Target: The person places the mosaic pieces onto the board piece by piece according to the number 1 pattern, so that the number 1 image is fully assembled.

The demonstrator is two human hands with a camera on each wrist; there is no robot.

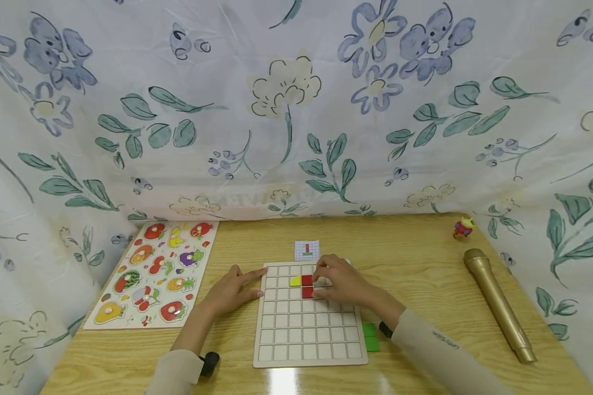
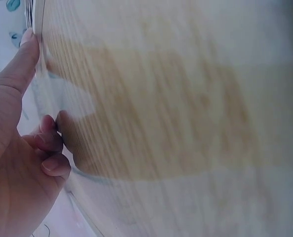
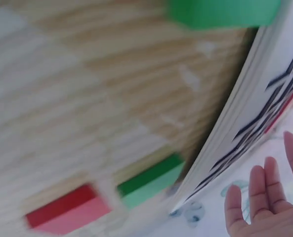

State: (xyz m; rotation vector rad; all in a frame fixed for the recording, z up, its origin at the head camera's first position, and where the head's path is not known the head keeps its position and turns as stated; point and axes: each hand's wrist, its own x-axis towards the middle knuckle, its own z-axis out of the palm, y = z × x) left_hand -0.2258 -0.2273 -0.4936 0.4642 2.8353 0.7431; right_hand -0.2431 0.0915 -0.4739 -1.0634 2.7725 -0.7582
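On the table lies a pale wooden grid board (image 1: pixel 281 351) of square cells. A yellow piece (image 1: pixel 295 281) with one slanted corner sits beside an upper red square tile (image 1: pixel 307 280), and a lower red square tile (image 1: pixel 307 292) is directly below that one. My right hand (image 1: pixel 341 282) is over the board, its thumb and index finger pinching at the lower red tile's edges. Other fingers of this hand show extended in the right wrist view. My left hand (image 1: pixel 232 293) rests at the board's left edge, index finger at the upper corner, thumb lower down.
Behind the board lies a small pattern card (image 1: pixel 307 250). Green tiles (image 1: pixel 371 337) are by its right edge; a loose red tile (image 3: pixel 67 210) shows in the right wrist view. A fruit puzzle board (image 1: pixel 148 274) lies left, a gold microphone (image 1: pixel 499 304) and small toy figure (image 1: pixel 463 227) right.
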